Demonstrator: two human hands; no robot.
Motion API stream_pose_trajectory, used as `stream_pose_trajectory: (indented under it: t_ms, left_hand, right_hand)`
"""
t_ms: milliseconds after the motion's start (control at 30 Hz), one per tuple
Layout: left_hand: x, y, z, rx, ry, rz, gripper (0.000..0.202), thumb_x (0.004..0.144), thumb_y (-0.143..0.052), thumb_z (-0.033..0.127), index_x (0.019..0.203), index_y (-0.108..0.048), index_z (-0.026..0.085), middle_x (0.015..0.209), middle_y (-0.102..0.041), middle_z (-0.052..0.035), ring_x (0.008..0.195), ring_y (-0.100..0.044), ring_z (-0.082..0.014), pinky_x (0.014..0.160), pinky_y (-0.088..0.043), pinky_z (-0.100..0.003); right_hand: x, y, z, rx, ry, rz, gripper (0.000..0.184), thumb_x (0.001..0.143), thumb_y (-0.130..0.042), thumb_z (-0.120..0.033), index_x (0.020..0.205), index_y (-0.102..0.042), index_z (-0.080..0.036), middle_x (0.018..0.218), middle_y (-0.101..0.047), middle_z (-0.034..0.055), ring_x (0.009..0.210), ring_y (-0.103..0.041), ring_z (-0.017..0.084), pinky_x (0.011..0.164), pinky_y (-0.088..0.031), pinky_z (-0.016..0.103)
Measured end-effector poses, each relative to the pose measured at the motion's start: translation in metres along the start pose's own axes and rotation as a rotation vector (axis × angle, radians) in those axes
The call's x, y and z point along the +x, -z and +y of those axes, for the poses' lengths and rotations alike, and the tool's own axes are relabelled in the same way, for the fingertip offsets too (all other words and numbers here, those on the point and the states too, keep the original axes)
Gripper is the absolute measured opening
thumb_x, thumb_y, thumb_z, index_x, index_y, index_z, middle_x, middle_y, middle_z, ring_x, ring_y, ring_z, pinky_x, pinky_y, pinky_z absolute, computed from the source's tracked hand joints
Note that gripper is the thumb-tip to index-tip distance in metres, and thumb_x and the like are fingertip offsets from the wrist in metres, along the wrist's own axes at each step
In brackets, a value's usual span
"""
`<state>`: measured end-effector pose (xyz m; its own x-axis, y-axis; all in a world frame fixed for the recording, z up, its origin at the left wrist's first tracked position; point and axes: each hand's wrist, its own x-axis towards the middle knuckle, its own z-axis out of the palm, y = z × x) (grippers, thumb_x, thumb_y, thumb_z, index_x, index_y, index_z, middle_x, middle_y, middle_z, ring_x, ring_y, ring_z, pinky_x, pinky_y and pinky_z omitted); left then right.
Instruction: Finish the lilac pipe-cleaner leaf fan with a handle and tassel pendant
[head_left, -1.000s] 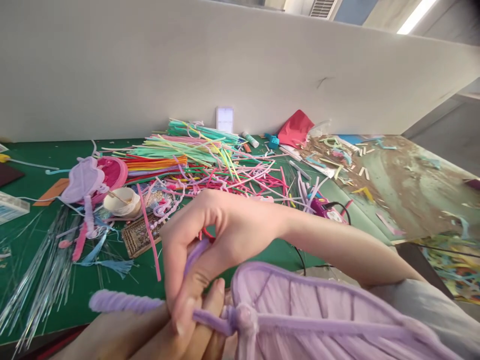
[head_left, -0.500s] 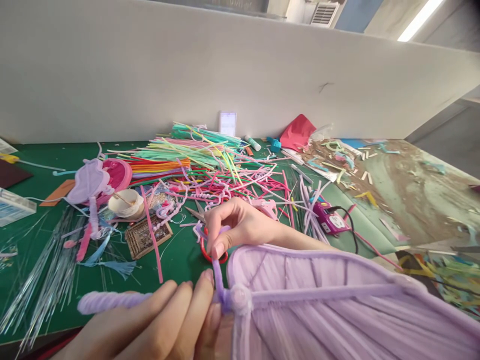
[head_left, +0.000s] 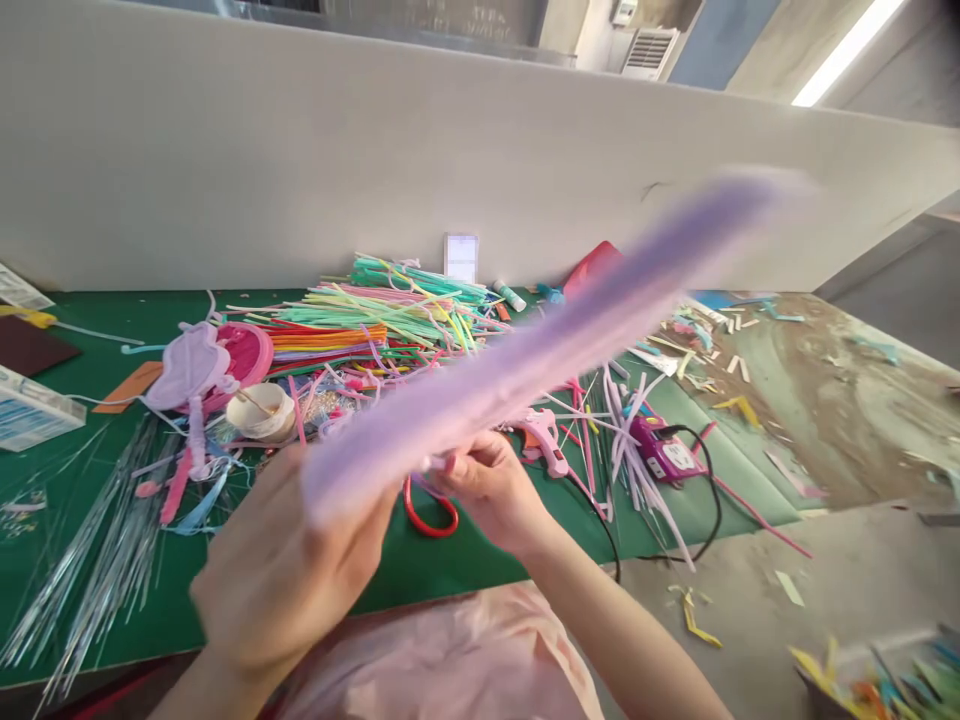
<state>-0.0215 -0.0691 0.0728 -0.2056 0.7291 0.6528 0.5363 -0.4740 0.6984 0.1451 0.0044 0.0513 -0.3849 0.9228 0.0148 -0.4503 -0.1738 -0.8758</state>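
Note:
A lilac wing-like piece of fuzzy pipe cleaners and sheer fabric (head_left: 480, 370) is tilted nearly edge-on, smeared by motion, running from lower left to upper right. My left hand (head_left: 292, 565) is closed around its lower left end; the handle is hidden. Under its middle, my right hand (head_left: 491, 490) pinches what looks like a lilac pipe cleaner (head_left: 426, 486), mostly covered by the fingers. Red-handled scissors (head_left: 435, 528) lie on the green table just below the fingertips. To the right of that hand rests a pink glue gun (head_left: 551, 442).
Bundles of coloured pipe cleaners (head_left: 420, 300) lie at the back before a phone (head_left: 461, 258). A tub (head_left: 262, 415), a lilac fuzzy shape (head_left: 187, 365) and silvery strands (head_left: 97, 560) occupy the left. A purple power socket (head_left: 664, 450) with a black cord stands right.
The lilac piece has swung up from the lower right and turned from face-on to edge-on. My left hand has risen and turned; my right hand has come beneath the piece.

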Motion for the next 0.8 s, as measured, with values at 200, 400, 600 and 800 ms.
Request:
stream_pose_trajectory:
  t_ms: [200,400,600,800]
  left_hand:
    - [0.025,-0.043,-0.005,0.101,0.034,0.212,0.012,0.077,-0.077,0.013,0.081,-0.072,0.024,0.074,-0.073,0.0034,0.063,-0.063,-0.0105,0.065,-0.049,-0.021]
    - [0.031,-0.052,0.007,-0.029,0.248,0.175,0.01,0.079,-0.076,0.025,0.074,-0.069,0.02,0.069,-0.071,0.0034,0.062,-0.064,-0.0111,0.064,-0.051,-0.021]
    - [0.033,-0.047,0.02,-0.435,0.65,0.052,0.016,0.073,-0.082,0.031,0.081,-0.072,0.021,0.076,-0.075,0.001,0.068,-0.068,-0.0097,0.063,-0.053,-0.015]
    - [0.037,-0.05,0.03,-0.839,0.933,-0.098,0.025,0.059,-0.091,0.027,0.075,-0.077,0.017,0.065,-0.075,-0.002,0.055,-0.067,-0.0096,0.053,-0.055,-0.014]
  right_hand:
    - [-0.01,-0.007,-0.024,0.048,0.043,0.185,0.029,0.07,-0.084,-0.036,0.064,-0.064,-0.016,0.045,-0.032,-0.0106,0.043,-0.02,0.003,0.04,-0.015,0.018]
    - [-0.009,-0.016,-0.035,0.113,0.013,0.195,0.026,0.073,-0.083,-0.033,0.066,-0.064,-0.015,0.048,-0.028,-0.0111,0.044,-0.016,0.002,0.04,-0.015,0.017]
    - [-0.006,-0.016,-0.05,0.276,-0.032,0.153,0.033,0.075,-0.081,-0.03,0.06,-0.056,-0.016,0.051,-0.022,-0.0114,0.045,-0.01,0.003,0.037,-0.012,0.015]
    - [-0.005,-0.017,-0.062,0.296,-0.072,0.076,0.035,0.076,-0.08,-0.029,0.059,-0.052,-0.016,0.05,-0.024,-0.011,0.045,-0.01,0.002,0.037,-0.012,0.015]
